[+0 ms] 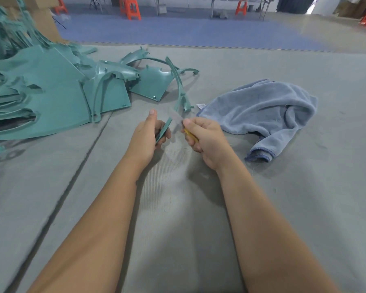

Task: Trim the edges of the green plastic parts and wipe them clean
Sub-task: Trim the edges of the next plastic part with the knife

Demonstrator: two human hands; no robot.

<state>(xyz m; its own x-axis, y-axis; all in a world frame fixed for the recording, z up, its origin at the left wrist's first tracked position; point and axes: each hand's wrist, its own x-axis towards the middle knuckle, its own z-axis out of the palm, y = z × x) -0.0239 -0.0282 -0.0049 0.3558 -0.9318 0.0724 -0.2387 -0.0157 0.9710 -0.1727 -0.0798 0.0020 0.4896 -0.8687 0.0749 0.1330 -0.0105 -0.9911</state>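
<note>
The fingers of the left hand are curled round the lower end of a narrow green strip, with the thumb sticking straight up beside it. The strip rises out of the grip and tilts toward the right hand. The fingers of the right hand are curled tight round a yellow-handled knife; only a little of the yellow shows between them, and the thumb lies along the top. The blade reaches up and left from that hand toward the strip, but it is blurred, so whether it touches the green edge cannot be told.

Both hands hang just above a grey felt-like tabletop, near its middle, with the bare forearms running back toward the camera. A dark seam crosses the tabletop to the left of the left arm.

Just beyond the right hand lies a crumpled blue cloth, with a small white tag at its near-left edge. A long curved green piece lies between the cloth and the hands on one side and the heap on the other. To the left, a pile of green plastic parts spreads over the tabletop: flat panels, arched pieces and thin rails, lying over one another. Behind it stands a cardboard box.

Farther back are blue floor mats and several orange stools.
</note>
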